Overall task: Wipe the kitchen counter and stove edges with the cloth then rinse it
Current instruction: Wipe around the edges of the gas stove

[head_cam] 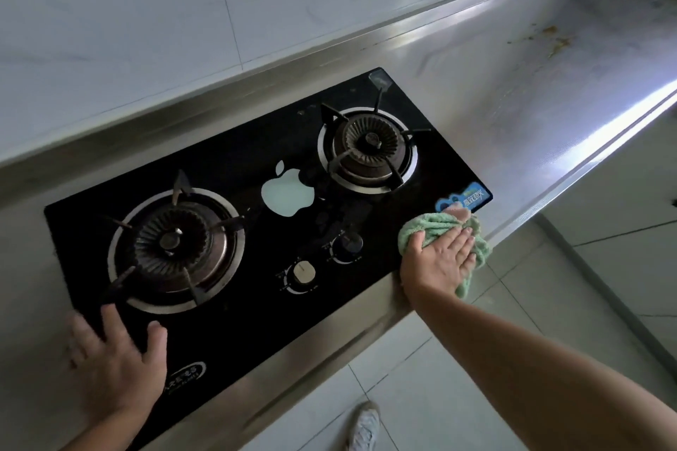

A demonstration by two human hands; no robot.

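A black glass stove (256, 231) with two burners is set into a steel counter (513, 91). A green cloth (432, 227) lies bunched at the stove's front right corner, partly over the counter's front edge. My right hand (437, 260) presses flat on the cloth, fingers spread over it. My left hand (117, 366) rests flat on the stove's front left corner, fingers apart, holding nothing.
Two knobs (304, 273) sit at the stove's front middle. Brown stains (553, 37) mark the counter at the far right. A tiled wall (146, 11) rises behind. Below the counter edge lies tiled floor, with a white shoe (364, 425).
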